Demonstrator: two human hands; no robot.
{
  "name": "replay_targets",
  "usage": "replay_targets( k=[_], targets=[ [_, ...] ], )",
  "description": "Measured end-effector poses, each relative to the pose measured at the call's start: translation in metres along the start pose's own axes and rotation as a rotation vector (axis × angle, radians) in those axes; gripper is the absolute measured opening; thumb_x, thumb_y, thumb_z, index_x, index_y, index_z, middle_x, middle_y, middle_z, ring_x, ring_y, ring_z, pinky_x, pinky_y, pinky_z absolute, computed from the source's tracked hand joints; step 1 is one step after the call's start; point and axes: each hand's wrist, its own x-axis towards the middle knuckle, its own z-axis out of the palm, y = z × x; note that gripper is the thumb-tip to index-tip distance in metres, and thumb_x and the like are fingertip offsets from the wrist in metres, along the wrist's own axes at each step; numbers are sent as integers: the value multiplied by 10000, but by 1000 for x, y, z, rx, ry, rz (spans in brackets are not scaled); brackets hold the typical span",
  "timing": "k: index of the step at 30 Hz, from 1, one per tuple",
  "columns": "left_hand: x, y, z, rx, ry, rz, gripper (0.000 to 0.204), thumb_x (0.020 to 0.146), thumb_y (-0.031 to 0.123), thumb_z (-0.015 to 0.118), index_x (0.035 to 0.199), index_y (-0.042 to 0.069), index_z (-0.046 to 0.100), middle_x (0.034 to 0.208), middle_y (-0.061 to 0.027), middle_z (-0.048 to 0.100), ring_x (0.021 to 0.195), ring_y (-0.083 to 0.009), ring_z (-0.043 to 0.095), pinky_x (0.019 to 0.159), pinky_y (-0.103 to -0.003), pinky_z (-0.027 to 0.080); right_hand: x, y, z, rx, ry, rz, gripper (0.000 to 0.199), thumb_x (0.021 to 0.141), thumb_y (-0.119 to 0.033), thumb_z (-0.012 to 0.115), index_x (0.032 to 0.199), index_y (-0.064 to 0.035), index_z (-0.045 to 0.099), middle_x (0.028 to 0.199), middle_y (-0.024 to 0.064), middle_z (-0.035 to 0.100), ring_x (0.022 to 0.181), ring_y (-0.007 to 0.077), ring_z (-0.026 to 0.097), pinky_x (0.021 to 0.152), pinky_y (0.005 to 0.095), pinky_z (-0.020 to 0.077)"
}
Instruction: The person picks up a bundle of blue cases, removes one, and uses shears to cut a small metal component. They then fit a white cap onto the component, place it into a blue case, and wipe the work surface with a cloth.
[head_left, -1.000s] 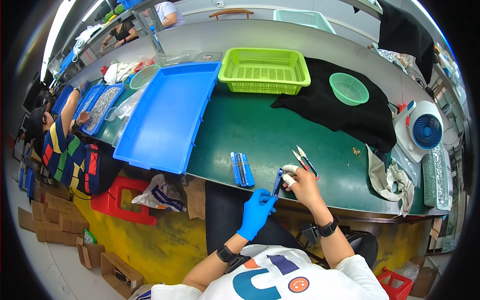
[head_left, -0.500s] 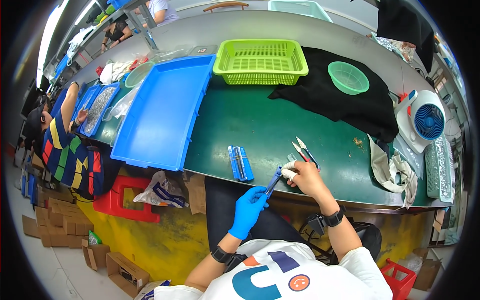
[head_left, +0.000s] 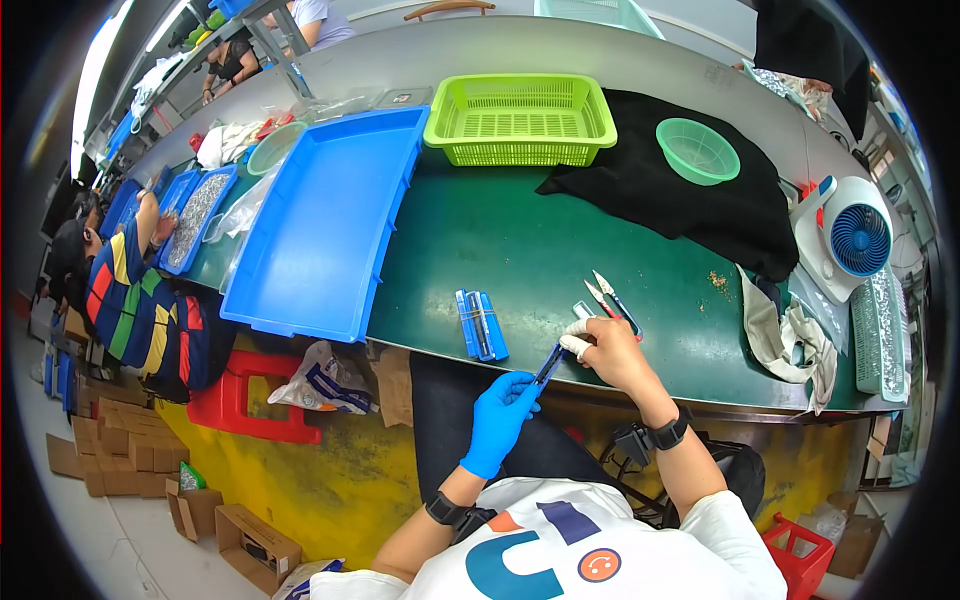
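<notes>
i have the left hand [head_left: 503, 415] grasping a slim blue piece [head_left: 548, 366] near the front edge of the desk [head_left: 480, 240]; the right hand [head_left: 614, 354] is by its upper end, gripping or not, i cannot tell.

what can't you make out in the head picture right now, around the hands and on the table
All in the head view:
- Lower end of the slim blue-and-black item: covered by the gloved left hand.
- Whether the right hand touches that item: too small to tell.
- Small bits on the tabletop: too small to identify.
- Far part of the pale teal basket: cut off by the top edge.
</notes>
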Motion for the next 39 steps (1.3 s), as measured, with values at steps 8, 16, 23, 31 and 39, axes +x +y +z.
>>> replay_targets(
  k=[8,16,23,31,39],
  targets=[
    [3,-6,-4,-65,32,25,215,877,120,543,1040,-20,561,879,-78,610,693,-119,595,587,-223,477,2,-5,-8,195,-111,142,171,802,-145,626,854,17,649,618,110,580,514,159,547,507,295,426],
    [2,-5,-4,-90,45,23,209,875,113,545,1031,-26,559,881,-84,607,694,-128,598,587,-228,485,2,-13,-14,34,-107,137,186,796,-177,638,819,7,656,608,124,583,501,200,541,513,316,427],
    [5,-5,2,-76,72,31,189,852,84,575,1000,-31,549,845,-85,596,682,-133,601,573,-229,492,-1,-7,-12,-113,-38,-11,171,757,-191,666,793,-24,671,675,157,603,599,294,570,561,365,442],
    [5,-5,6,-157,102,19,188,839,87,592,969,-39,541,848,-119,604,672,-171,624,584,-249,513,-7,-1,-7,-223,72,-165,140,716,-171,692,785,-50,675,667,141,584,624,297,576,574,372,450],
    [6,-5,5,-154,85,5,189,839,93,593,964,-40,541,846,-119,604,677,-173,625,585,-252,515,-6,3,0,-119,70,-82,160,699,-161,709,776,-36,646,672,118,589,607,257,585,561,357,456]
  ],
)
